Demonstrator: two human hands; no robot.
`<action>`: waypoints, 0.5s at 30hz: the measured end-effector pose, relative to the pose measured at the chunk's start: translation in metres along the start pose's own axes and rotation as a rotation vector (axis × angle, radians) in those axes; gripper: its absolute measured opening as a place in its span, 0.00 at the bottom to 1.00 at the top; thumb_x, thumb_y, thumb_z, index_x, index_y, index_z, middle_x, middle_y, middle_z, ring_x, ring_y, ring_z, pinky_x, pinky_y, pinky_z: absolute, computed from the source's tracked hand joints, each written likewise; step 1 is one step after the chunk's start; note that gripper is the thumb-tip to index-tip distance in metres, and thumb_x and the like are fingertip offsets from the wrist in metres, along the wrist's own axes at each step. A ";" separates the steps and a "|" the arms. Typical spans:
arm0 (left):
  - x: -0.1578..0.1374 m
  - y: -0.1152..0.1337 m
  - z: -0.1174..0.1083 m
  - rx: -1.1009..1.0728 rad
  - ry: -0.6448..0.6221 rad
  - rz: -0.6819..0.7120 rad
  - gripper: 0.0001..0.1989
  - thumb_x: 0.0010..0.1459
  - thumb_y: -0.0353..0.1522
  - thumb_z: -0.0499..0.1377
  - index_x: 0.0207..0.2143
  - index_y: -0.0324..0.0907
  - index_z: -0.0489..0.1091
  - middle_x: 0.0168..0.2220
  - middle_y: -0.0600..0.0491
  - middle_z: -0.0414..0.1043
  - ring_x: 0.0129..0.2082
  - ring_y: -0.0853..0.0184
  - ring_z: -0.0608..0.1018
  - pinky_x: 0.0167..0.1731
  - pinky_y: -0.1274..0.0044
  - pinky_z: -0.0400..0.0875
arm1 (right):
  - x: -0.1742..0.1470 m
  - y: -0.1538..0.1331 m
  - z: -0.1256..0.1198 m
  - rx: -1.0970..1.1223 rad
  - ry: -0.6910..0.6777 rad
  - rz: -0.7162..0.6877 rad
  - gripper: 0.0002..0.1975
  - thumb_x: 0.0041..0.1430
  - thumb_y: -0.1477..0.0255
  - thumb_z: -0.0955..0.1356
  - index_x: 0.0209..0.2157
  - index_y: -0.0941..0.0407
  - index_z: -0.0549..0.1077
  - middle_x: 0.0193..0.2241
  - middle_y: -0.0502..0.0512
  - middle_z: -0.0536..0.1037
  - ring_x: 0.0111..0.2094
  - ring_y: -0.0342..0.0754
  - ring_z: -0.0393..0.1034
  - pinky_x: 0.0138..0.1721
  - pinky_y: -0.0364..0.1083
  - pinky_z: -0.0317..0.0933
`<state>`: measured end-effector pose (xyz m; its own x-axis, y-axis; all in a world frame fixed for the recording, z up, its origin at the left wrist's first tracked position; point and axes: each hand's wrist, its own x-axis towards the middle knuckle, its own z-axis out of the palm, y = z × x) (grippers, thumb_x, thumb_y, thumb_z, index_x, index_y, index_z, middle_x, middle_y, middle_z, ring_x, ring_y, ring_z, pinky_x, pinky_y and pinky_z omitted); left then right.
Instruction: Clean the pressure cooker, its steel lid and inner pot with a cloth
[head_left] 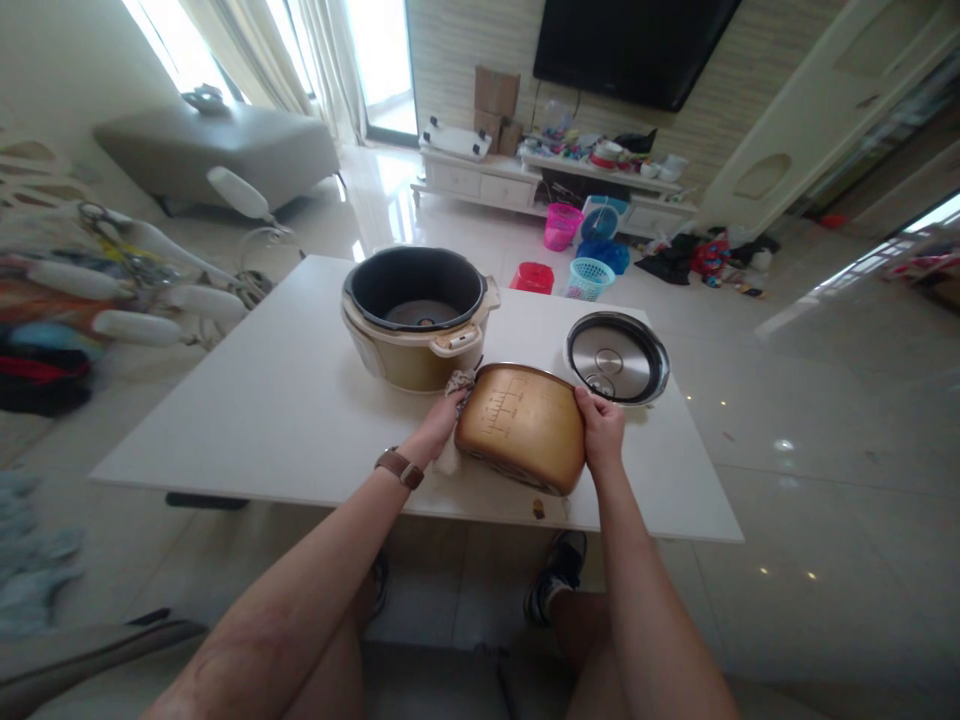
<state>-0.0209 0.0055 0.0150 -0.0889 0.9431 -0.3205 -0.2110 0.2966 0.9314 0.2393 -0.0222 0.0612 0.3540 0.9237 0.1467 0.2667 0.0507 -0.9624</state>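
Observation:
Between my hands is a golden-brown inner pot (pixel 525 420) of a cooker, tipped with its base toward me and measuring marks on its side. My right hand (pixel 602 428) grips its right rim. At the pot's left side, my left hand (pixel 441 420) is closed around a crumpled patterned cloth (pixel 459 381) pressed against the pot. Behind the pot stands the cream and gold cooker body (pixel 409 362), uncovered, with a dark hollow inside. To the right lies a round lid (pixel 615 358), its metal inner side facing up. The pot's inside is hidden from me.
All this is on a white table (pixel 247 400), whose near edge runs just before my legs. Beyond it on the floor are a pink basket (pixel 562 228), a light blue basket (pixel 589 280) and a red container (pixel 532 278). A low white cabinet (pixel 480 188) stands by the wall.

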 end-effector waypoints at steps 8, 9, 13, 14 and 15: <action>-0.014 0.018 0.006 0.071 -0.027 0.245 0.23 0.59 0.38 0.61 0.54 0.37 0.79 0.60 0.44 0.78 0.64 0.51 0.75 0.69 0.60 0.61 | -0.005 -0.018 0.002 -0.053 0.039 -0.128 0.32 0.60 0.42 0.68 0.19 0.53 0.57 0.20 0.44 0.54 0.25 0.41 0.49 0.28 0.45 0.46; -0.015 0.019 0.007 0.071 -0.040 0.276 0.24 0.59 0.38 0.61 0.55 0.38 0.79 0.61 0.44 0.77 0.65 0.51 0.74 0.70 0.61 0.61 | -0.005 -0.017 0.002 -0.051 0.042 -0.115 0.33 0.59 0.42 0.69 0.19 0.52 0.57 0.19 0.43 0.53 0.25 0.41 0.48 0.28 0.45 0.45; -0.016 0.015 0.007 0.025 -0.043 0.216 0.21 0.58 0.39 0.62 0.51 0.39 0.81 0.58 0.44 0.80 0.63 0.50 0.76 0.68 0.61 0.63 | -0.002 -0.010 -0.001 -0.051 0.028 -0.031 0.35 0.54 0.39 0.70 0.17 0.53 0.58 0.19 0.43 0.54 0.24 0.40 0.47 0.26 0.45 0.44; -0.014 0.012 0.007 0.000 -0.031 0.165 0.20 0.58 0.39 0.63 0.48 0.39 0.81 0.56 0.44 0.81 0.62 0.50 0.77 0.67 0.61 0.65 | -0.001 -0.009 -0.002 -0.053 0.028 -0.015 0.35 0.53 0.38 0.71 0.17 0.53 0.58 0.19 0.43 0.53 0.24 0.40 0.47 0.26 0.45 0.43; -0.013 0.009 0.007 -0.028 -0.020 0.102 0.18 0.58 0.40 0.63 0.46 0.39 0.81 0.54 0.44 0.82 0.61 0.50 0.78 0.66 0.61 0.66 | 0.000 -0.008 -0.004 -0.059 0.027 -0.002 0.35 0.52 0.38 0.71 0.17 0.53 0.57 0.19 0.43 0.53 0.24 0.40 0.46 0.26 0.45 0.42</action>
<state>-0.0147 -0.0031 0.0287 -0.0915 0.9712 -0.2200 -0.2287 0.1945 0.9539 0.2406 -0.0245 0.0695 0.3769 0.9131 0.1554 0.3197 0.0292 -0.9471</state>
